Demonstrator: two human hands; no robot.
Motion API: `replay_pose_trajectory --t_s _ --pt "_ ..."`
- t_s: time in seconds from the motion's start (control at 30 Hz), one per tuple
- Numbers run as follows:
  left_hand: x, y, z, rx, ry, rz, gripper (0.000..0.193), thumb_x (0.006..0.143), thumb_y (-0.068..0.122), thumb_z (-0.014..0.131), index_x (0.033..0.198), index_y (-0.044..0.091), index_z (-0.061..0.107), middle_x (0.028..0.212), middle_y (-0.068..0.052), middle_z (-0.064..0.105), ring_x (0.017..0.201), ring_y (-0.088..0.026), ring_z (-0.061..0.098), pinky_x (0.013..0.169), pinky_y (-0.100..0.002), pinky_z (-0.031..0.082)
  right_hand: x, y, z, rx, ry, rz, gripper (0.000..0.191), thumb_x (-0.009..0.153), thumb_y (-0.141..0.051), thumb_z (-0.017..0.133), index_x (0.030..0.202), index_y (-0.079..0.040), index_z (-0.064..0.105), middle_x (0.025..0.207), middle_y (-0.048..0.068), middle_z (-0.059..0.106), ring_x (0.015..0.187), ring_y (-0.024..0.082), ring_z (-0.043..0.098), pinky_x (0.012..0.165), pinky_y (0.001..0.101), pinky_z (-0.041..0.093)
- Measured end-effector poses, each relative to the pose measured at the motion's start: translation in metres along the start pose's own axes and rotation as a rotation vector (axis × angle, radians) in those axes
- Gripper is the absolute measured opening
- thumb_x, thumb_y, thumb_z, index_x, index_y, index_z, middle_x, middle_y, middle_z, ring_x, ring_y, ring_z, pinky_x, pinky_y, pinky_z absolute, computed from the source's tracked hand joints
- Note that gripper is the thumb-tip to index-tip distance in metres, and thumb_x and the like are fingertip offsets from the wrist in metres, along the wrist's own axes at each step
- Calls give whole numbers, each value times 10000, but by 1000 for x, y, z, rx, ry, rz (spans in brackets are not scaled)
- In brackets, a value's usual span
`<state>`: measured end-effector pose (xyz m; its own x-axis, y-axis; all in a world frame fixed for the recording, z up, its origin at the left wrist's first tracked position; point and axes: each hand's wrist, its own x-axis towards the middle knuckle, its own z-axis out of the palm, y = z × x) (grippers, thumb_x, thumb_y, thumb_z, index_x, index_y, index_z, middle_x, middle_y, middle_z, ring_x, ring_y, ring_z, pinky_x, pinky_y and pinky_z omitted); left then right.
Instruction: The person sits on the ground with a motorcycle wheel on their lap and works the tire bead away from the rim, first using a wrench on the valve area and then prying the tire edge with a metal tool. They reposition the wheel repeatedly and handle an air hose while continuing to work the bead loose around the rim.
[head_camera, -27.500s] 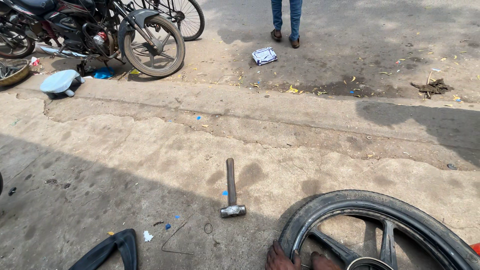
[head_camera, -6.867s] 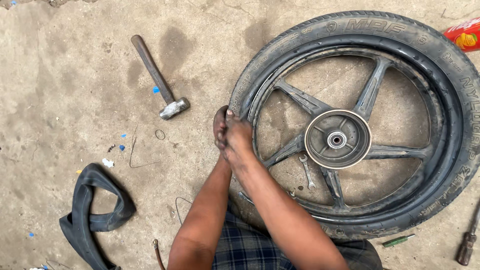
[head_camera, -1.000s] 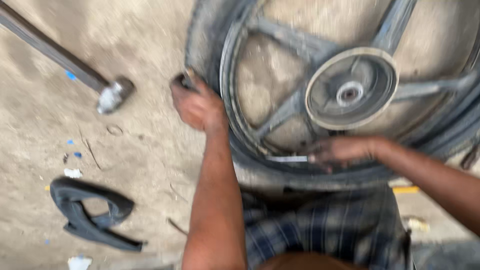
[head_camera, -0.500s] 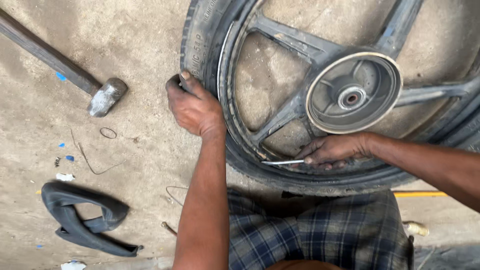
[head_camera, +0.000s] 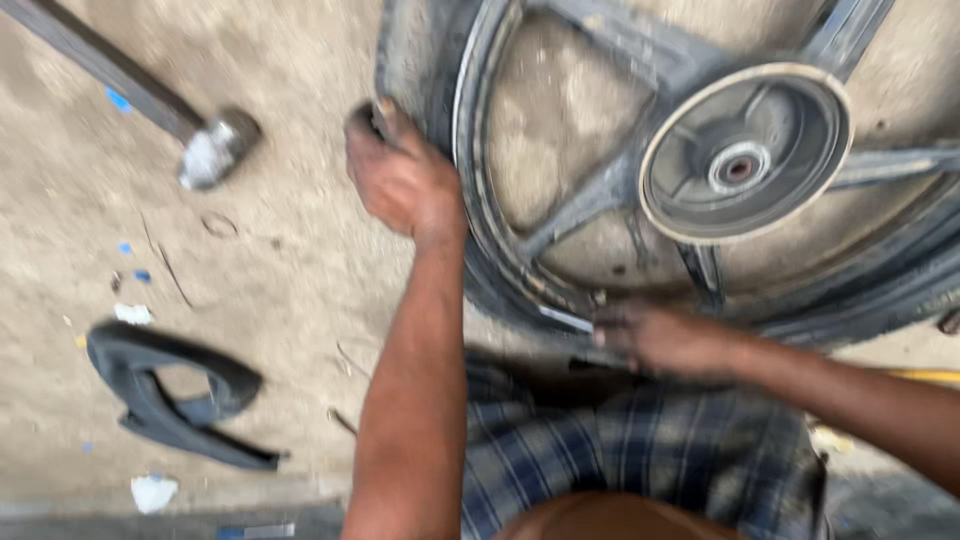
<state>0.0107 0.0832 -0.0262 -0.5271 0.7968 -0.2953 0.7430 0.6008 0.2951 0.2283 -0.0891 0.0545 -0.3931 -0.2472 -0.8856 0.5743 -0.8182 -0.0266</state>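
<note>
Now my left hand (head_camera: 400, 180) grips the tyre (head_camera: 420, 70) edge, hardly moved from a moment ago, while my right hand (head_camera: 660, 338) pinches a thin metal tool (head_camera: 565, 318) at the rim (blurred) on the ground.

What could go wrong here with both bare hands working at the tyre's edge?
The left hand grips the tyre at the rim's edge, so fingers could get pinched. The right hand holds a thin metal piece against the rim; it might slip. The hammer lies close by the left hand.
</note>
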Motion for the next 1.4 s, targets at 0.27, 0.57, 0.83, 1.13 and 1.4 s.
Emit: replay_pose_trajectory --t_s 0.27,0.57,0.83,1.13,1.4 --pt "1 -6 6 -24 -131 -138 671 1000 605 320 1213 76 674 1081 -152 740 1079 -289 660 924 -444 568 -13 -14 88 1098 -116 82 213 939 -164 616 1110 -38 629 649 17 509 424 100 411 376 273 335" --pt "0 -4 7 -42 24 64 792 1018 673 231 1307 65 648 1177 -157 710 1118 -335 641 968 -488 509 24 -13 177 1155 299 -237 152 950 -99 574 1075 -15 588 694 31 505 486 102 418 402 254 336" --pt "-2 11 -2 -19 33 42 736 1004 666 285 1278 103 672 1184 -140 723 1136 -354 649 984 -492 507 134 12 205 579 942 -828 132 973 -26 574 1102 3 571 818 101 644 715 181 632 635 364 519" --pt "-52 -35 -46 -60 15 578 800 1093 547 496 1482 -141 371 1527 -364 450 1423 -486 453 1204 -513 358 149 20 165 253 1085 -873 210 908 -68 604 1103 10 603 892 209 695 865 384 683 749 464 538" --pt "-121 -67 -40 -136 -28 113 810 987 508 604 1536 -10 309 1338 -303 595 1226 -457 589 1041 -524 468 140 18 117 749 278 -684 288 1063 -271 634 965 -4 587 759 148 570 605 295 478 540 440 340"
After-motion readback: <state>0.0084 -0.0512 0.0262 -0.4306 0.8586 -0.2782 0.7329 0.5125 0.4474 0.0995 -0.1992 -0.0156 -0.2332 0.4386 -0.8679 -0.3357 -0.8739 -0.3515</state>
